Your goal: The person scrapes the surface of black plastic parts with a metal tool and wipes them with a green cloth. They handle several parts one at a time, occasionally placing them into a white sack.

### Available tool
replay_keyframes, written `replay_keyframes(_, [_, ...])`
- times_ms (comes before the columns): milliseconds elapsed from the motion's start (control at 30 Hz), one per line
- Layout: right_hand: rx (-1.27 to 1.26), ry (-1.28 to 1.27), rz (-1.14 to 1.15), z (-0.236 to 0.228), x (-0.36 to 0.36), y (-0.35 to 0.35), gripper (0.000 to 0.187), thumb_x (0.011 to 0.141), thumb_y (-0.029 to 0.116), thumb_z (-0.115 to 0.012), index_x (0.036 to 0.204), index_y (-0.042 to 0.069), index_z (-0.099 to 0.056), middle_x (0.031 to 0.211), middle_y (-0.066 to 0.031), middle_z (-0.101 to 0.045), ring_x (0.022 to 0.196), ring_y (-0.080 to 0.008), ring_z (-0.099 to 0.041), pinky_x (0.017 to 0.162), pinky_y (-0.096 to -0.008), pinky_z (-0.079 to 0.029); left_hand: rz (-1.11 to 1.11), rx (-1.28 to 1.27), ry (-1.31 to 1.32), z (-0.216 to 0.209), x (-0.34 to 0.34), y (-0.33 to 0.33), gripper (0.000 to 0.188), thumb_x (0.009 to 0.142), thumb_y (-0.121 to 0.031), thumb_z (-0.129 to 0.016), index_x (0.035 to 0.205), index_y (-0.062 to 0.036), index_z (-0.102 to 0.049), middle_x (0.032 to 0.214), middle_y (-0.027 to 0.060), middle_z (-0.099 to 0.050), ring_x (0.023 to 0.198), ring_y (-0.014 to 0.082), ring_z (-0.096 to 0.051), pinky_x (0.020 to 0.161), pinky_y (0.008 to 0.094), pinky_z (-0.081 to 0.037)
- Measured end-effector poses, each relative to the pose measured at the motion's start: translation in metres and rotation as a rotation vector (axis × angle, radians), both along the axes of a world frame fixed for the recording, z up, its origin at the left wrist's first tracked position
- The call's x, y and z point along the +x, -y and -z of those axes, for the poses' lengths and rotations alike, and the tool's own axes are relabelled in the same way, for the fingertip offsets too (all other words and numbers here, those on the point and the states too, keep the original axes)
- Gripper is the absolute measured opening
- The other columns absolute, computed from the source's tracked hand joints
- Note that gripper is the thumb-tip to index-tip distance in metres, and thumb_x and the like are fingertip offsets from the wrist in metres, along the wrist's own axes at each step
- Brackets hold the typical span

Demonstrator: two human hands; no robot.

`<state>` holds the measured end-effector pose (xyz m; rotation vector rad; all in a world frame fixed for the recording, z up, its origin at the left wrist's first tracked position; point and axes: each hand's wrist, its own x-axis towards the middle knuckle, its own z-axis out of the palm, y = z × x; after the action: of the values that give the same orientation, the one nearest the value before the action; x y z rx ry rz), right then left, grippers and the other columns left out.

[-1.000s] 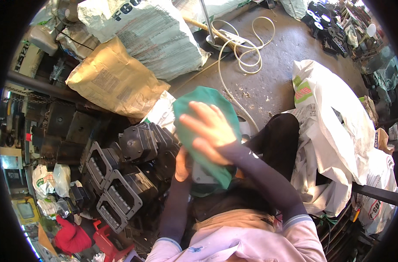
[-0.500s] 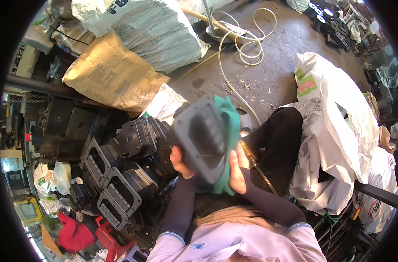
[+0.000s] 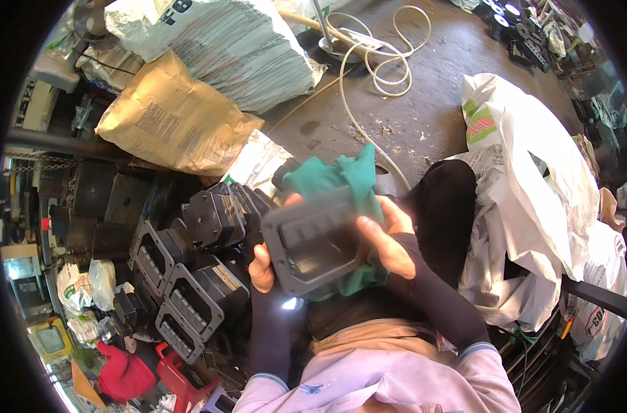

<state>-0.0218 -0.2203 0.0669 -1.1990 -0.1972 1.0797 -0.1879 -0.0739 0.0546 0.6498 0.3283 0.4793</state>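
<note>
A dark grey plastic housing (image 3: pixel 275 260) with a rectangular flange and a deep, ribbed hollow is held over my lap, its open face turned up toward me. My left hand (image 3: pixel 262 270) grips it by the left edge, thumb outside and the other fingers mostly hidden behind. A green cloth (image 3: pixel 320 177) is bunched behind the housing and along its right side. My right hand (image 3: pixel 394 242) presses the cloth against the right end, with the thumb over the edge. Motion blurs the housing slightly.
Similar dark housings (image 3: pixel 193 299) stand stacked at my left. Beyond them lie a brown paper sack (image 3: pixel 182 124) and a large white sack (image 3: pixel 238 62). A pale hose (image 3: pixel 351 113) coils on the floor. White woven bags (image 3: pixel 526 172) slump at my right, beside a dark bar (image 3: pixel 599 297).
The housing has turned from upright to lying more sideways and come slightly nearer to me. The cloth now bunches along its far side, and my right hand has shifted up and right.
</note>
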Motion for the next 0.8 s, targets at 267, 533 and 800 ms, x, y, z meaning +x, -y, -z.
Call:
replay_keyframes(267, [0.007, 0.450, -0.082, 0.013, 0.008, -0.004, 0.032, 0.096, 0.011, -0.061, 0.126, 0.001, -0.057, 0.111, -0.0023, -0.065, 0.100, -0.0086, -0.057, 0.088, -0.0265, -0.047, 0.198, 0.080, -0.111, -0.029, 0.001, -0.019, 0.110, 0.076, -0.059, -0.074, 0.150, 0.0064, -0.027, 0.143, 0.0212, -0.047, 0.130, 0.0298, -0.050, 0.111, 0.0398, -0.040])
replay_keyframes(533, [-0.094, 0.782, -0.173, 0.003, 0.019, -0.015, 0.030, 0.093, 0.009, -0.064, 0.122, -0.001, -0.061, 0.103, -0.0029, -0.067, 0.092, -0.0085, -0.059, 0.083, -0.0262, -0.048, 0.413, 0.382, -0.360, -0.012, -0.017, -0.044, 0.101, 0.076, -0.042, -0.074, 0.151, 0.0068, -0.027, 0.150, 0.0221, -0.040, 0.143, 0.0298, -0.035, 0.119, 0.0383, -0.022])
replay_keyframes(800, [0.028, 0.250, 0.181, -0.020, 0.042, 0.000, 0.036, 0.093, 0.009, -0.057, 0.127, -0.002, -0.058, 0.104, -0.0058, -0.068, 0.091, -0.0143, -0.063, 0.081, -0.0276, -0.048, 0.187, -0.020, -0.414, -0.002, -0.038, -0.047, 0.064, 0.083, -0.024, -0.066, 0.136, 0.0061, -0.048, 0.127, 0.0167, -0.061, 0.113, 0.0250, -0.062, 0.100, 0.0359, -0.048])
